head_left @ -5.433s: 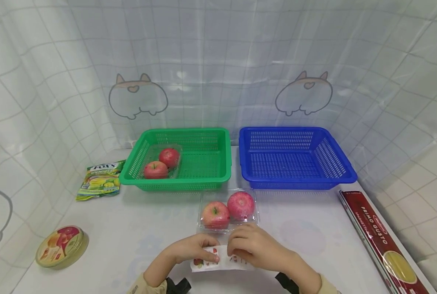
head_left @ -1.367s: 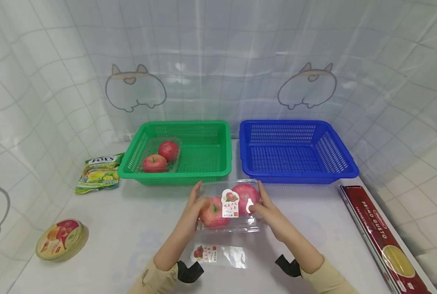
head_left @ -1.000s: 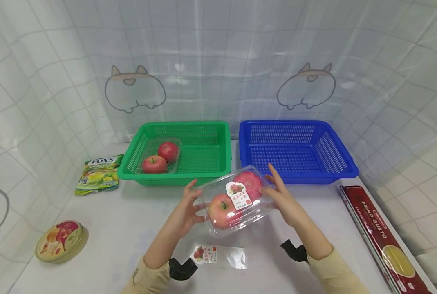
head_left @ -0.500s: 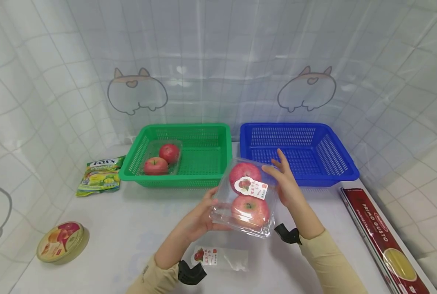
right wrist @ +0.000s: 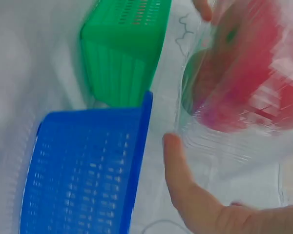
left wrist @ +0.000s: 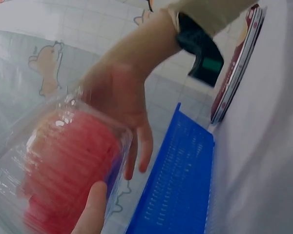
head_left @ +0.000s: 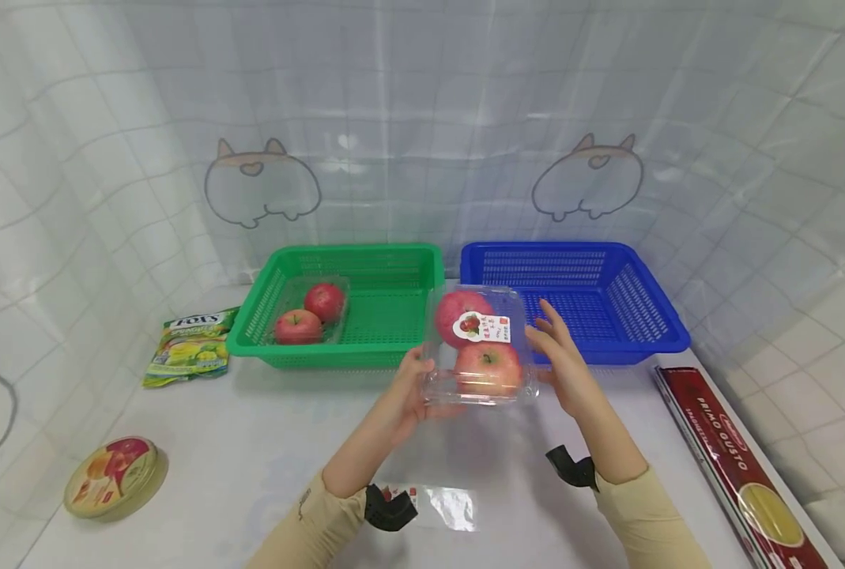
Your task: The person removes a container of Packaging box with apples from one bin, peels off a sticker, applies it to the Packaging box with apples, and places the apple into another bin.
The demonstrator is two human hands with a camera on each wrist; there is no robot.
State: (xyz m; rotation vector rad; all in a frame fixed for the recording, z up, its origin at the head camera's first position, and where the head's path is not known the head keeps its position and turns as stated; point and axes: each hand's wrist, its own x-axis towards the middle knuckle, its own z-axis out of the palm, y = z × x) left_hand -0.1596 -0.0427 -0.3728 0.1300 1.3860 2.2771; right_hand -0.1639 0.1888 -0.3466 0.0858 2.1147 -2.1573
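Observation:
My left hand (head_left: 404,399) holds a clear plastic fruit box (head_left: 509,299) above the table, between the green and blue baskets. Its thumb is at the box's left edge, its fingers partly hidden underneath. Inside sit two red apples (head_left: 489,370), one behind the other. A white label (head_left: 492,329) with an apple picture is on the lid. Beside the box's right edge, my right hand (head_left: 567,370) has its fingers extended; whether they touch it, I cannot tell. In the left wrist view, a left finger (left wrist: 92,209) lies against the box.
A green basket (head_left: 422,341) contains another apple box (head_left: 283,304); right of it is a blue basket (head_left: 579,348). The sticker sheet (head_left: 439,507) lies on the table. A candy bag (head_left: 190,348) and round tub (head_left: 112,478) are left, a spaghetti box (head_left: 742,466) right.
Earlier both hands worked on the sticker sheet while the unlabelled box lay on the table. Since then the labelled box has been lifted, turned counterclockwise and moved toward the baskets; the right hand's fingers have straightened.

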